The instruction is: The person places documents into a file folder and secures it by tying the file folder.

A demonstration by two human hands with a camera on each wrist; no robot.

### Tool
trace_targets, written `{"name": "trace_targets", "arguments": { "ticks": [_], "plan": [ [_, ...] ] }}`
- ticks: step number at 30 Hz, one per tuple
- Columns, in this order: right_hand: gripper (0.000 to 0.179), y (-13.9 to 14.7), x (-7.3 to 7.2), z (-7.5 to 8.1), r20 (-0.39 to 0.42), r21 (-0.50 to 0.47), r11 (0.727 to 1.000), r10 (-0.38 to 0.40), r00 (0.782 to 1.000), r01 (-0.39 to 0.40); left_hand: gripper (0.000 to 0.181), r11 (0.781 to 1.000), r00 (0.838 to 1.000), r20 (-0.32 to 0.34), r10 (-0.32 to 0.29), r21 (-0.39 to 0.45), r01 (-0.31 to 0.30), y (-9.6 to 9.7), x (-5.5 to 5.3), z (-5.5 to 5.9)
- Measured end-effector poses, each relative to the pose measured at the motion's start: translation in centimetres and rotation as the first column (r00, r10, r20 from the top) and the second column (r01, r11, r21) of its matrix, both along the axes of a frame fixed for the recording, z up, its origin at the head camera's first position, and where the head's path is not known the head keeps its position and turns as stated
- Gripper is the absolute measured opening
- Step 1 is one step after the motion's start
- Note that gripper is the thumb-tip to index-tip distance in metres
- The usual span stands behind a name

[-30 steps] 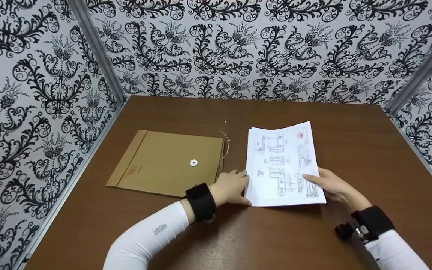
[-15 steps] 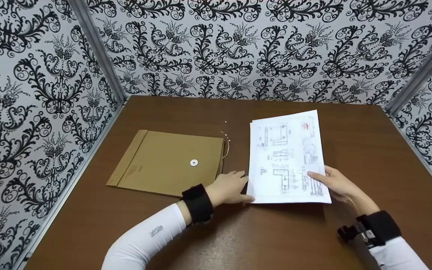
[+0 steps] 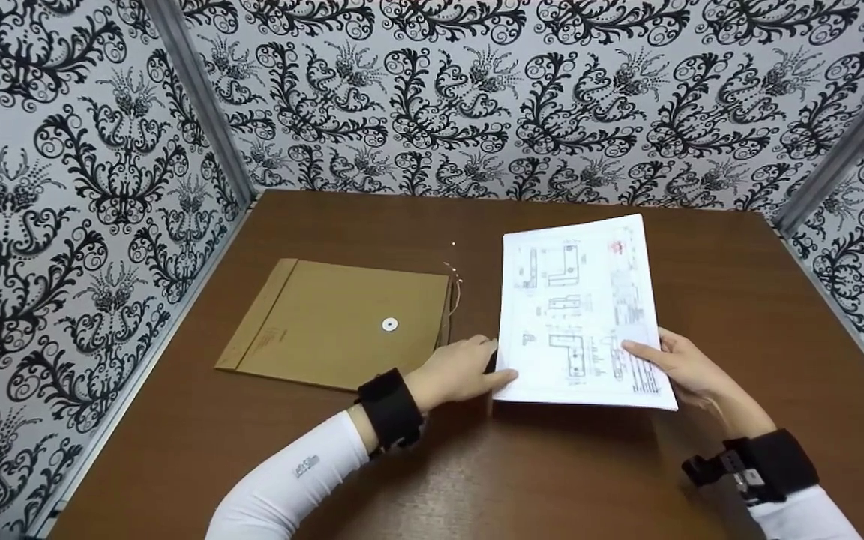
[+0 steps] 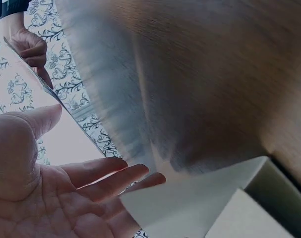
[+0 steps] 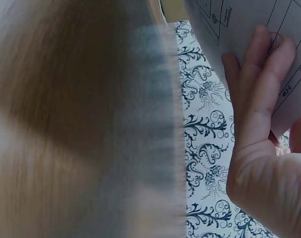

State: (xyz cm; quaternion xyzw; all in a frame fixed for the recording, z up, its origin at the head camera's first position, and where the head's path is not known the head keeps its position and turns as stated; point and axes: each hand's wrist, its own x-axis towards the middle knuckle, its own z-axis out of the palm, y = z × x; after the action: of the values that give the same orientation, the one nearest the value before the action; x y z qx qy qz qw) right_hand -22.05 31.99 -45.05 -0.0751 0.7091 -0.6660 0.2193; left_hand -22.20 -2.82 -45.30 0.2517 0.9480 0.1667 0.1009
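Sheets of paper (image 3: 574, 315) printed with technical drawings are tilted up over the table, right of centre in the head view. My right hand (image 3: 691, 367) holds their right edge, thumb on the printed face. In the right wrist view, its fingers (image 5: 262, 74) lie against the back sheet. At the lower left edge is my left hand (image 3: 458, 371), its thumb overlapping the front sheet and its fingertips by the side edge. The left wrist view shows that hand's fingers (image 4: 105, 171) extended, palm apart from the paper.
A brown card envelope (image 3: 342, 322) with a white button lies on the table (image 3: 432, 480) to the left, a string (image 3: 456, 292) trailing from its right edge. Patterned walls (image 3: 447, 97) enclose the back and sides.
The sheets have risen and shifted slightly right, with my right hand following. My left thumb has moved further over the front sheet. The envelope stays put.
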Motion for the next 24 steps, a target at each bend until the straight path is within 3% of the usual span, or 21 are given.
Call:
{"name": "trace_targets", "arguments": {
  "ticks": [7, 16, 20, 24],
  "plan": [
    [0.022, -0.2, 0.2, 0.3, -0.023, -0.037, 0.999, 0.036, 0.999, -0.037, 0.057, 0.998, 1.000, 0.000, -0.001, 0.057, 0.001, -0.2, 0.1, 0.0],
    [0.018, -1.3, 0.2, 0.3, -0.004, -0.076, 0.997, -0.024, 1.000, 0.023, 0.053, 0.982, 0.999, 0.010, 0.037, 0.183, -0.038, -1.0, 0.0, 0.5],
    [0.018, -1.9, 0.1, 0.4, -0.007, -0.092, 0.995, -0.044, 0.999, 0.044, 0.052, 0.955, 0.998, 0.049, 0.043, 0.291, -0.056, -1.5, -0.3, 0.8],
    [0.018, -2.6, -0.1, 0.5, -0.014, -0.098, 0.993, -0.060, 0.998, 0.058, 0.054, 0.902, 0.993, 0.112, 0.040, 0.423, -0.084, -2.0, -0.7, 1.0]
  ]
}}
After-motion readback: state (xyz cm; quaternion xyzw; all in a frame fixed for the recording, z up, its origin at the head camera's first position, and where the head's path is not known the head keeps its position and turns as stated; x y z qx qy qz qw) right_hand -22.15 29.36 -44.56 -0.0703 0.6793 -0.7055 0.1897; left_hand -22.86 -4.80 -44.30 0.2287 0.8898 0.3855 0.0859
